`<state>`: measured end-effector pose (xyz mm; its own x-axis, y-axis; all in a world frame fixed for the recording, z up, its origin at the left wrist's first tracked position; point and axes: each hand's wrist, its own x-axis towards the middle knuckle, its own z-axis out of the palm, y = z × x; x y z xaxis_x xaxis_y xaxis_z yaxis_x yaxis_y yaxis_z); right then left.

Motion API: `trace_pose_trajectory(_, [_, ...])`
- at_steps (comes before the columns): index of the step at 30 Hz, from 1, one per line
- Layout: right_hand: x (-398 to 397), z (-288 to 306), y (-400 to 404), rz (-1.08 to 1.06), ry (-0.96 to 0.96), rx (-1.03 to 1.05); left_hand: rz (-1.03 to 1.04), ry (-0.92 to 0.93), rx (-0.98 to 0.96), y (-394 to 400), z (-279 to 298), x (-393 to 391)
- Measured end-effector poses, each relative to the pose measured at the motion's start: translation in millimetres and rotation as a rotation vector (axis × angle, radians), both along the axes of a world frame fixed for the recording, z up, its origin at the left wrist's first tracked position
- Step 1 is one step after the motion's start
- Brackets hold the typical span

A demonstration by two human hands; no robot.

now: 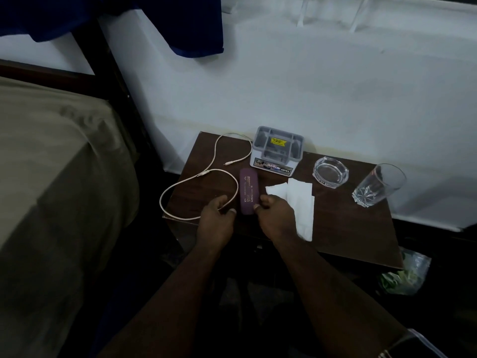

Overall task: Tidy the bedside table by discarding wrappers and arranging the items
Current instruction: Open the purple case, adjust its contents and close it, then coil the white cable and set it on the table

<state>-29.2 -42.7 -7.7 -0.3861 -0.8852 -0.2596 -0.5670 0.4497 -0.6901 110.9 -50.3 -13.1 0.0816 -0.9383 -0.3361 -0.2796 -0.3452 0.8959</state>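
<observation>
Right now the clearest word before me is "OPEL", printed along the front strip of the grey organiser [276, 150] at the back of the bedside table [343, 228]; its yellow sticker is too small to read. Gold lettering runs down the purple case [248, 191], but I cannot make it out, and the mark on the glass ashtray [331, 172] is just as unclear. That case lies lengthwise between my two hands, its near end level with my fingertips. My left hand [216, 223] rests at its left side with fingers curled down onto the white cable [206, 177], which loops across the table's left half and past its edge; whether I truly grip the cable I cannot tell. My right hand [277, 218] touches the case's right edge with thumb and fingertip, lying over the white tissue [302, 200]. A drinking glass [379, 186] stands at the far right.
</observation>
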Motion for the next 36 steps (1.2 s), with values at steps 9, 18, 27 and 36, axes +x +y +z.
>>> trace_pose_trajectory(9, [27.8, 11.8, -18.7, 0.179, 0.196, -0.222, -0.106, -0.226, -0.089, -34.5, 5.8, 23.0])
trace_pose_trajectory(18, [24.3, 2.3, -105.6, 0.442, 0.628, -0.231, -0.250, -0.624, -0.161, -104.8, -14.9, 48.1])
trace_pose_trajectory(27, [48.2, -7.2, -163.3, 0.721, 0.808, -0.131, -0.250, -0.772, -0.221, -136.9, -43.3, 55.3])
trace_pose_trajectory(36, [54.0, -10.2, -170.4, 0.693, 0.564, -0.301, -0.249, -0.742, -0.257, -131.9, -34.9, 83.4])
